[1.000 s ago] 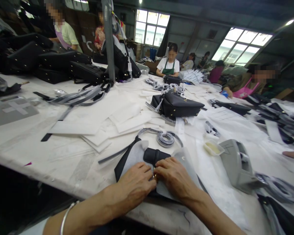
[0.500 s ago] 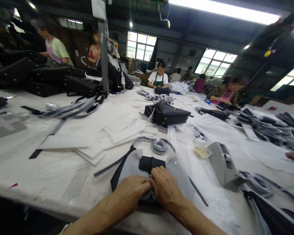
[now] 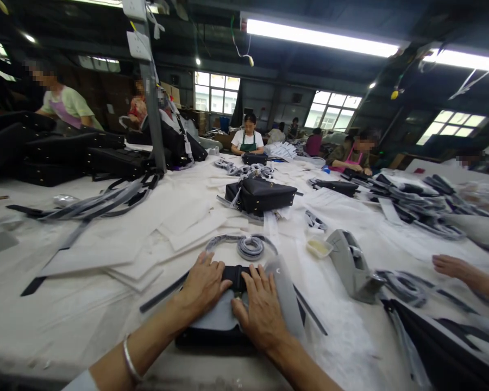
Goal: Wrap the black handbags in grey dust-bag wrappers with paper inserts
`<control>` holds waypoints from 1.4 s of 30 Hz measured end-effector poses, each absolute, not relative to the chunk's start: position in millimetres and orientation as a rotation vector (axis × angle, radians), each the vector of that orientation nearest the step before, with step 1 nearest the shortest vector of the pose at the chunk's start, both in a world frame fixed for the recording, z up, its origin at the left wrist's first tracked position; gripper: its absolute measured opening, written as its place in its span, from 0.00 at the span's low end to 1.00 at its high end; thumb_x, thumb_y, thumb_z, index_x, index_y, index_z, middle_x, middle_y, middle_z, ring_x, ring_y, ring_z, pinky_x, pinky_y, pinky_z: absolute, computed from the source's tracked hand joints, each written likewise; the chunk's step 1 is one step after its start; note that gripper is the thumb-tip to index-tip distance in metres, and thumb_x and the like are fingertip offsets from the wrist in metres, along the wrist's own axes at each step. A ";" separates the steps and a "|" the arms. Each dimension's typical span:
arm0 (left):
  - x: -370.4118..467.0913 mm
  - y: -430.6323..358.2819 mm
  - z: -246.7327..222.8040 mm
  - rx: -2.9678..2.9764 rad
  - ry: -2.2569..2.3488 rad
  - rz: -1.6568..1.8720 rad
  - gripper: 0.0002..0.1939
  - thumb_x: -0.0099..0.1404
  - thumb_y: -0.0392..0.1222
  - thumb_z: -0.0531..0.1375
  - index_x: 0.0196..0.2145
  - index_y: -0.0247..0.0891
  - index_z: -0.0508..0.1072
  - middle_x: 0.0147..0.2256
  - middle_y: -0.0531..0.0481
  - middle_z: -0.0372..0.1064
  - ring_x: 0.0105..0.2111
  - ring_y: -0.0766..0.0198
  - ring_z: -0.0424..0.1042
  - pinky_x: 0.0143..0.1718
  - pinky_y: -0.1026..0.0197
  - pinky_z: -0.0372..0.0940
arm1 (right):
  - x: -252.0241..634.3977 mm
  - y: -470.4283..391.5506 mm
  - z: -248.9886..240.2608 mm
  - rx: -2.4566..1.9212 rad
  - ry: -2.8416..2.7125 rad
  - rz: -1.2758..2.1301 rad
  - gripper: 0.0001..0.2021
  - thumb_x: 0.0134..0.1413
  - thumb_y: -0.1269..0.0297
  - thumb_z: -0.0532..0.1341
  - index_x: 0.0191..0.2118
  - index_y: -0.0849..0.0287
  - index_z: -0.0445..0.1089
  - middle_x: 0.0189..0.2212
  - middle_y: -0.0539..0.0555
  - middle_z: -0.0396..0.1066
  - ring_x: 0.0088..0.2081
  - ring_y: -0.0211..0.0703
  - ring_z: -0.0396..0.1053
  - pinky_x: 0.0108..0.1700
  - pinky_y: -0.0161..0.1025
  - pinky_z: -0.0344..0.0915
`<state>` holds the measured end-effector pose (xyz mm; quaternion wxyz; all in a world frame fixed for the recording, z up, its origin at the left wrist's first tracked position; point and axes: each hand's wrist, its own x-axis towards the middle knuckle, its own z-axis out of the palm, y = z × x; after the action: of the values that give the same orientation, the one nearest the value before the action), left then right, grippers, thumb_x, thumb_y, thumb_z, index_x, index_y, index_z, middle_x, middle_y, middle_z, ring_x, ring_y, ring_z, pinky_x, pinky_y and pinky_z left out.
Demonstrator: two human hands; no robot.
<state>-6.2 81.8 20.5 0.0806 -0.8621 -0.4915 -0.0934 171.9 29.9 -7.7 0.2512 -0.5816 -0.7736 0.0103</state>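
Observation:
A black handbag point(image 3: 212, 338) lies in front of me, its front partly covered by pale wrapping sheet point(image 3: 215, 314). Across its upper part sits a black flap with a strap point(image 3: 232, 276). My left hand point(image 3: 201, 282) rests spread on the bag's upper left, thumb on the flap's edge. On the right side, my right hand point(image 3: 261, 307) lies with fingers spread over the flap and sheet. A small metal clasp point(image 3: 238, 295) shows between the hands. Just beyond the bag lies a coiled, wrapped strap point(image 3: 250, 248).
Another black bag point(image 3: 264, 196) stands farther back. White sheets point(image 3: 93, 260) lie to the left. On the right are a grey tape dispenser point(image 3: 350, 266), a small dish point(image 3: 319, 247) and a co-worker's hand point(image 3: 452, 269). A metal post point(image 3: 152, 114) rises at the left.
My hands have parted from the clasp at the bag's middle and moved up and outward, fingers now spread on the flap. The view has shifted right; more of the co-worker's hand shows.

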 end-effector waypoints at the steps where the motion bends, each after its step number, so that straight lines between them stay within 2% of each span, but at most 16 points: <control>1: -8.0 82.7 19.6 -2.570 -1.467 -0.284 0.17 0.70 0.50 0.59 0.43 0.31 0.73 0.42 0.35 0.74 0.50 0.42 0.69 0.56 0.41 0.55 | 171.8 31.2 -7.7 -1.613 -2.101 0.047 0.26 0.56 0.60 0.63 0.60 0.62 0.66 0.64 0.65 0.61 0.67 0.66 0.52 0.66 0.66 0.47; 5: -10.3 88.1 16.9 -2.558 -1.445 -0.328 0.19 0.72 0.54 0.55 0.40 0.33 0.74 0.37 0.39 0.75 0.42 0.47 0.72 0.52 0.45 0.58 | 179.4 37.7 -2.9 -1.559 -2.006 0.097 0.28 0.53 0.58 0.65 0.59 0.61 0.65 0.62 0.66 0.64 0.64 0.67 0.57 0.64 0.64 0.55; 8: -10.5 93.7 11.4 -2.551 -1.433 -0.380 0.21 0.72 0.56 0.53 0.39 0.34 0.74 0.36 0.40 0.75 0.41 0.48 0.72 0.49 0.46 0.59 | 190.5 42.3 -0.3 -1.439 -1.857 0.043 0.18 0.55 0.60 0.64 0.51 0.58 0.68 0.51 0.62 0.72 0.55 0.59 0.67 0.56 0.56 0.66; 10: -11.4 97.4 7.2 -2.559 -1.427 -0.400 0.22 0.72 0.57 0.52 0.39 0.34 0.74 0.36 0.40 0.75 0.40 0.48 0.72 0.48 0.47 0.59 | 194.5 44.5 -1.7 -1.461 -1.829 -0.020 0.12 0.57 0.61 0.63 0.46 0.56 0.68 0.45 0.60 0.73 0.49 0.57 0.70 0.52 0.54 0.68; 14: -14.4 100.6 3.8 -2.579 -1.405 -0.400 0.22 0.73 0.57 0.52 0.40 0.35 0.74 0.36 0.43 0.76 0.42 0.50 0.72 0.54 0.45 0.57 | 190.5 51.7 -1.7 -1.768 -2.002 -0.056 0.23 0.56 0.56 0.64 0.53 0.65 0.70 0.56 0.71 0.69 0.61 0.68 0.62 0.58 0.59 0.62; 15: -15.2 100.3 4.1 -2.581 -1.395 -0.399 0.21 0.73 0.56 0.53 0.43 0.35 0.74 0.39 0.43 0.76 0.45 0.50 0.72 0.57 0.44 0.55 | 189.4 54.9 1.6 -1.846 -2.077 -0.014 0.27 0.57 0.53 0.63 0.56 0.68 0.69 0.58 0.73 0.67 0.62 0.69 0.60 0.59 0.59 0.61; 17: -16.8 99.6 5.2 -2.584 -1.368 -0.398 0.21 0.71 0.56 0.55 0.50 0.37 0.73 0.48 0.41 0.74 0.53 0.48 0.68 0.62 0.40 0.49 | 189.7 62.8 13.0 -1.927 -2.226 0.096 0.31 0.59 0.47 0.60 0.57 0.69 0.69 0.55 0.74 0.69 0.59 0.68 0.65 0.57 0.58 0.63; 19: -18.0 99.1 6.1 -2.590 -1.338 -0.396 0.23 0.70 0.55 0.58 0.55 0.39 0.71 0.58 0.39 0.67 0.61 0.46 0.61 0.64 0.37 0.45 | 193.5 70.3 26.9 -1.911 -2.328 0.156 0.32 0.56 0.41 0.60 0.52 0.67 0.73 0.47 0.72 0.76 0.51 0.66 0.72 0.52 0.57 0.66; 21: -18.7 99.1 6.5 -2.602 -1.310 -0.392 0.23 0.69 0.54 0.60 0.56 0.39 0.70 0.61 0.38 0.63 0.64 0.44 0.57 0.65 0.36 0.43 | 198.7 74.9 37.5 -1.850 -2.375 0.142 0.32 0.52 0.38 0.62 0.46 0.65 0.76 0.42 0.70 0.78 0.48 0.65 0.74 0.52 0.56 0.67; 23: -18.9 99.3 6.9 -2.620 -1.289 -0.387 0.22 0.69 0.53 0.59 0.56 0.40 0.70 0.59 0.39 0.66 0.62 0.45 0.60 0.65 0.35 0.43 | 203.1 75.6 40.2 -1.755 -2.407 0.088 0.30 0.53 0.38 0.61 0.45 0.63 0.76 0.44 0.67 0.78 0.50 0.62 0.72 0.58 0.57 0.61; 26: -17.9 98.2 8.0 -2.646 -1.290 -0.379 0.21 0.70 0.52 0.58 0.56 0.39 0.70 0.47 0.42 0.75 0.52 0.49 0.71 0.64 0.36 0.47 | 206.8 73.8 30.3 -1.584 -2.372 -0.029 0.27 0.57 0.40 0.60 0.44 0.61 0.76 0.43 0.63 0.77 0.52 0.58 0.71 0.65 0.56 0.51; 32: -14.5 95.1 9.3 -2.637 -1.429 -0.382 0.16 0.70 0.51 0.57 0.43 0.35 0.75 0.39 0.42 0.76 0.42 0.49 0.73 0.52 0.44 0.62 | 209.6 78.3 7.9 -1.575 -2.307 -0.013 0.27 0.57 0.40 0.61 0.45 0.63 0.75 0.41 0.64 0.77 0.49 0.61 0.71 0.60 0.59 0.58; 34: -14.8 96.5 11.5 -2.643 -1.453 -0.370 0.16 0.70 0.51 0.57 0.43 0.35 0.75 0.38 0.42 0.76 0.41 0.49 0.73 0.52 0.44 0.63 | 210.6 80.5 4.5 -1.603 -2.314 0.038 0.29 0.57 0.39 0.60 0.46 0.63 0.75 0.42 0.65 0.76 0.50 0.63 0.70 0.59 0.59 0.58; 37: -17.7 98.4 19.0 -2.663 -1.429 -0.353 0.22 0.67 0.49 0.61 0.55 0.37 0.71 0.51 0.40 0.73 0.52 0.47 0.70 0.61 0.38 0.55 | 213.1 83.1 -2.2 -1.579 -2.308 0.075 0.33 0.57 0.37 0.59 0.52 0.64 0.74 0.46 0.64 0.76 0.52 0.64 0.68 0.63 0.60 0.52; 39: -20.0 95.6 23.1 -2.714 -1.333 -0.341 0.29 0.65 0.46 0.63 0.62 0.43 0.65 0.62 0.41 0.63 0.61 0.46 0.62 0.64 0.36 0.50 | 215.1 84.7 -7.1 -1.549 -2.312 0.083 0.35 0.57 0.36 0.58 0.57 0.63 0.71 0.48 0.64 0.75 0.54 0.64 0.67 0.66 0.60 0.46; 42: -20.6 81.4 16.1 -2.895 -1.032 -0.311 0.28 0.70 0.43 0.58 0.66 0.51 0.58 0.66 0.49 0.57 0.64 0.54 0.60 0.63 0.47 0.57 | 217.7 85.4 -9.4 -1.542 -2.335 0.085 0.35 0.60 0.38 0.56 0.61 0.61 0.67 0.50 0.63 0.74 0.56 0.64 0.66 0.68 0.62 0.42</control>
<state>-20.6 81.4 16.1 0.0261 -0.9368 -0.3341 -0.1006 217.7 85.4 -9.4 0.1703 -0.5430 -0.8218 0.0298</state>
